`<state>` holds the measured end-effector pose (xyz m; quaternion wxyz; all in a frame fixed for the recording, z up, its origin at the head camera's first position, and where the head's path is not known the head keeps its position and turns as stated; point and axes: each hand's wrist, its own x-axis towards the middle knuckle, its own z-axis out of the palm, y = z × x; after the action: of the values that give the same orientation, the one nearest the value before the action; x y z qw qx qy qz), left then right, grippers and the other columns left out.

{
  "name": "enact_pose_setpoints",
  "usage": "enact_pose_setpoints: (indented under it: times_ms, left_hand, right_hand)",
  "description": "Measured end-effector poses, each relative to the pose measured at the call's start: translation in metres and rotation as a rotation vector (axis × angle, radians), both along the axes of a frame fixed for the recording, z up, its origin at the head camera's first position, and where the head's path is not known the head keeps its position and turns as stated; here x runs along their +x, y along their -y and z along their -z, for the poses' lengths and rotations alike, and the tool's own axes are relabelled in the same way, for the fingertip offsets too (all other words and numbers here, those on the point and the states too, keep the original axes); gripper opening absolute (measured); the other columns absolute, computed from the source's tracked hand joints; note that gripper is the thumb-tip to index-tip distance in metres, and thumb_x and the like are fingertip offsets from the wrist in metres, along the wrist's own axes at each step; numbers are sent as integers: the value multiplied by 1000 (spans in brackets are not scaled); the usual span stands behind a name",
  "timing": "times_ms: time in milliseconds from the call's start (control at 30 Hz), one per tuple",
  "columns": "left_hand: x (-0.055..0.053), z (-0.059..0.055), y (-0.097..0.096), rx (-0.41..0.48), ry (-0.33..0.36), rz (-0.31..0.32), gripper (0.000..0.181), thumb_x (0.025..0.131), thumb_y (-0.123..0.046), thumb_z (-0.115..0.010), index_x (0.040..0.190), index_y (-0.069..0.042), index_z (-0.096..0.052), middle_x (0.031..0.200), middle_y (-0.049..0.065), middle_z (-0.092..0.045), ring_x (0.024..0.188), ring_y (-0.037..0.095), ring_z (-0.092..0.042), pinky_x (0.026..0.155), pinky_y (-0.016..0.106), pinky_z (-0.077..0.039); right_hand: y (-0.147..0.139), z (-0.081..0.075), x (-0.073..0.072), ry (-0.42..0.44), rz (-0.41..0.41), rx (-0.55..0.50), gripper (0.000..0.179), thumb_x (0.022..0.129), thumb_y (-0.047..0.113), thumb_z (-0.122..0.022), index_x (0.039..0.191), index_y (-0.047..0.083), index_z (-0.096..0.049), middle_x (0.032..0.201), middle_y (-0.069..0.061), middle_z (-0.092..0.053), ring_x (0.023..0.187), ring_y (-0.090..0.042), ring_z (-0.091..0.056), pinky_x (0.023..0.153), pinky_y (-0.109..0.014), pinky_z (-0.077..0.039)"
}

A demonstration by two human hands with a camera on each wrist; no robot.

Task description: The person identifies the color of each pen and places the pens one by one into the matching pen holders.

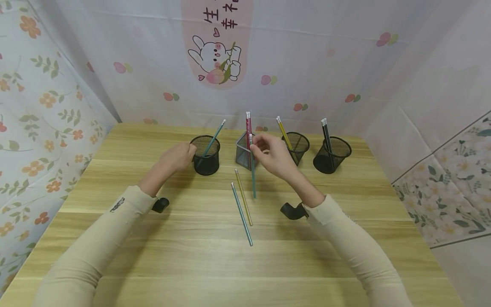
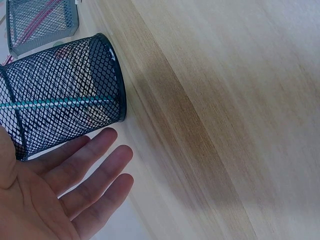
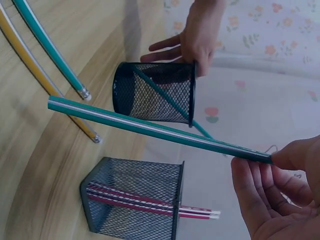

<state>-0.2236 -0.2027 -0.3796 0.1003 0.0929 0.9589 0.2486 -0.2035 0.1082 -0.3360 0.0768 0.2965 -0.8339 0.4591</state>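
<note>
My right hand (image 1: 274, 155) pinches a green pencil (image 3: 150, 129) near its eraser end between thumb and fingertips. The pencil hangs with its other end down, in front of the square mesh pencil holder (image 1: 243, 155). At the left, my left hand (image 1: 177, 157) holds the rim of a round black mesh pencil holder (image 2: 65, 90) with thumb and forefinger, the other fingers stretched out beside its wall. One green pencil (image 1: 215, 137) leans inside that holder. Red patterned pencils (image 3: 150, 200) stand in the square holder. On the table lie another green pencil (image 1: 242, 215) and a yellow pencil (image 1: 244, 198).
Farther right stand a round holder (image 1: 303, 143) with yellow pencils (image 1: 283, 130) and another round holder (image 1: 341, 149) with black pencils (image 1: 327, 134), which tilts. Black wrist pieces (image 1: 293, 211) show below the sleeves. A patterned cloth (image 1: 307, 64) hangs behind the wooden table (image 1: 184, 256).
</note>
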Motion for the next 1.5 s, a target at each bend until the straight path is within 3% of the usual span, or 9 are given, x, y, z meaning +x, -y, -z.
enact_pose_setpoints:
  times_ms: [200,433,567,700,1000,1233,1500]
  left_hand:
    - [1,0,-1,-1,-7,5,46,107,-27,-18,74,-8,-44,68,7,-43,58,20,-31,59,36,-30]
    - [1,1,0,-8,-9,7,44,107,-25,-20,76,-8,-46,71,8,-46,61,22,-36,60,37,-32]
    - [0,0,0,-13,-10,12,43,108,-25,-20,78,-7,-46,72,9,-45,62,22,-36,61,38,-32]
    - [0,1,0,-16,-14,16,42,108,-24,-20,80,-7,-46,74,9,-44,64,23,-37,62,38,-33]
    - [-1,2,0,-2,-12,3,44,107,-25,-20,77,-7,-46,72,9,-45,61,22,-35,60,37,-31]
    - [-1,2,0,-5,-16,8,43,107,-25,-20,78,-7,-46,73,9,-46,62,23,-38,60,37,-33]
    - [-2,1,1,-7,-16,20,44,109,-25,-21,79,-7,-47,73,9,-45,62,23,-37,61,38,-34]
  right_hand:
    - [5,-6,0,-39,-13,-68,7,98,1,-64,101,-6,-63,93,-13,-66,81,-22,-66,71,-32,-53]
    - [12,-16,6,-14,-34,-200,8,98,-3,-63,102,-9,-61,94,-18,-63,83,-34,-66,69,-35,-57]
    - [14,-13,3,-41,-26,-250,8,97,-4,-64,103,-9,-62,94,-17,-63,80,-28,-65,67,-27,-55]
    - [19,-14,5,-79,-10,-284,11,96,-7,-64,105,-13,-61,95,-22,-63,79,-31,-63,66,-24,-53]
    - [33,-38,31,-163,-8,-383,7,93,-17,-59,99,-17,-57,92,-26,-60,81,-20,-60,68,-22,-51]
    - [35,-17,11,-206,-41,-467,10,93,-17,-58,103,-16,-56,96,-26,-57,84,-21,-60,71,-22,-52]
    - [39,-13,5,-267,-118,-528,10,97,-11,-59,106,-12,-57,98,-24,-58,81,-30,-61,67,-28,-54]
